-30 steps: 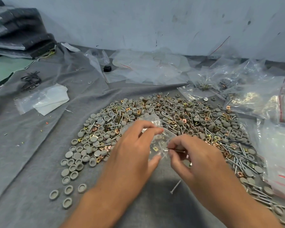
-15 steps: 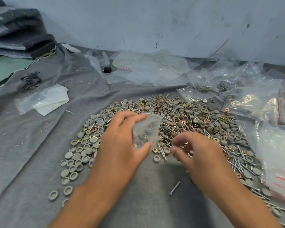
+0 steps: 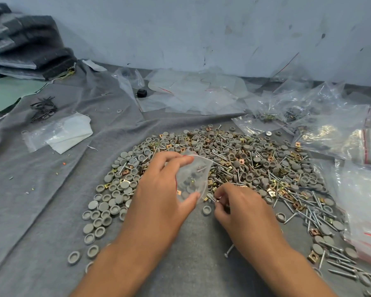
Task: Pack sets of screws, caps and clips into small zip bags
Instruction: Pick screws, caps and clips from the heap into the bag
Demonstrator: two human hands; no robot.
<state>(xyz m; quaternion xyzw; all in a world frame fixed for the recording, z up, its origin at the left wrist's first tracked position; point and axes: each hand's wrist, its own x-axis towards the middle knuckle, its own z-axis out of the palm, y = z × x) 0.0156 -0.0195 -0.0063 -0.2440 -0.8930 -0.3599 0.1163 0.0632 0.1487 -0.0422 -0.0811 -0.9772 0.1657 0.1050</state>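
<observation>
Two fingers [image 3: 176,162] pinch bag [image 3: 193,179] (thumb below).

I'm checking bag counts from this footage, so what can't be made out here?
- Count in the bag, head view: parts overlap behind cloudy plastic, and the left hand covers its left side.
- What the right hand pinches, head view: its curled fingers hide it.
- Bags at right, head view: cut off by the frame edge, with glare.
- Dark bits at far left, head view: too small to identify.
</observation>
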